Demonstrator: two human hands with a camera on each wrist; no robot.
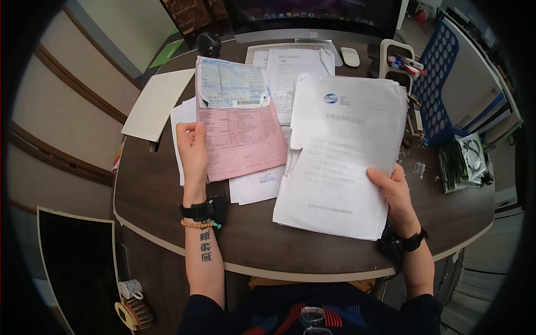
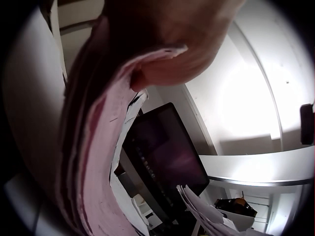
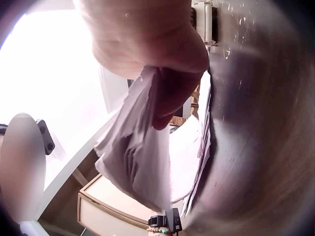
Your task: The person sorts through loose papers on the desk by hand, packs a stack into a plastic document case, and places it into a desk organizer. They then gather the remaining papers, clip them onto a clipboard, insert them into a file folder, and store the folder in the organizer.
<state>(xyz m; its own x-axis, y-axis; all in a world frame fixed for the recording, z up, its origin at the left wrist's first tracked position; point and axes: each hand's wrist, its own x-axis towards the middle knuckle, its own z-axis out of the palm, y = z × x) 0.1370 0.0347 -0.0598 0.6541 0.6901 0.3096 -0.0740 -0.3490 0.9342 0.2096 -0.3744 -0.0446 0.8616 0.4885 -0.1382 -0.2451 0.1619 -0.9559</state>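
Observation:
My left hand (image 1: 192, 153) grips the left edge of a sheaf of pink forms (image 1: 245, 142), its thumb on the top face. A blue-and-white slip with a barcode (image 1: 231, 81) lies over the upper part of these forms. On the other side, my right hand (image 1: 397, 192) pinches the lower right edge of a thick stack of white printed pages (image 1: 340, 145) with a blue logo and a torn left edge. The left wrist view shows the pink sheets (image 2: 103, 172) bending in layers from the hand. In the right wrist view the white pages (image 3: 133, 132) fan out below the fingers.
More printed sheets (image 1: 285, 61) lie by the keyboard, under a monitor (image 1: 312, 22). A mouse (image 1: 350, 56), a pen holder (image 1: 393, 50), a blue perforated rack (image 1: 438, 72) and plastic-wrapped packs (image 1: 466, 162) stand right. A pale board (image 1: 159, 103) lies left; paper scraps (image 1: 419, 167) dot the desk.

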